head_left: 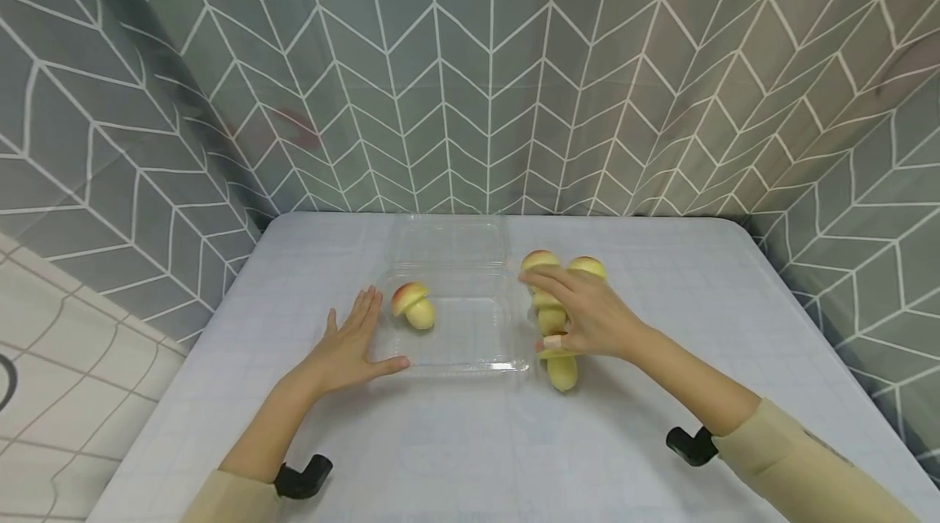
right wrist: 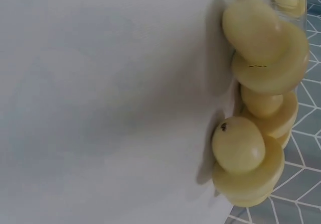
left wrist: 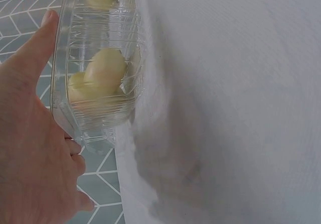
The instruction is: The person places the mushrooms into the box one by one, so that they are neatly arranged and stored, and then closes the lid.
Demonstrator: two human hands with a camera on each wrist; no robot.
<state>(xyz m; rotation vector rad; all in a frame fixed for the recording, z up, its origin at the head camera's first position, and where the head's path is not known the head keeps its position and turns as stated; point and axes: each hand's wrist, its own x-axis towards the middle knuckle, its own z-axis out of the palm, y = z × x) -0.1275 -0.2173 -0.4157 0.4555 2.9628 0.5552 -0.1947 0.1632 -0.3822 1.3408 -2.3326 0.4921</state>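
A clear plastic clamshell box (head_left: pixel 470 356) lies with its lid (head_left: pixel 448 241) folded back. Inside, at the left, is one toy mushroom (head_left: pixel 420 311) with a red and yellow cap. My left hand (head_left: pixel 348 352) is spread along the box's left side, thumb at the front rim and fingers straight. Just right of the box, my right hand (head_left: pixel 587 311) reaches over several toy mushrooms (head_left: pixel 563 374), its fingers extended and its thumb over the cap of the nearest one. In the right wrist view, pale yellow mushrooms (right wrist: pixel 238 146) sit close together on the table; the hand is out of that view.
A white cloth covers the table (head_left: pixel 455 449). Grey curtains (head_left: pixel 470 82) with white zigzag lines hang behind the table and at both sides. Black wrist mounts (head_left: pixel 303 478) stick out beside both forearms. White tiles (head_left: pixel 59 368) show at the left.
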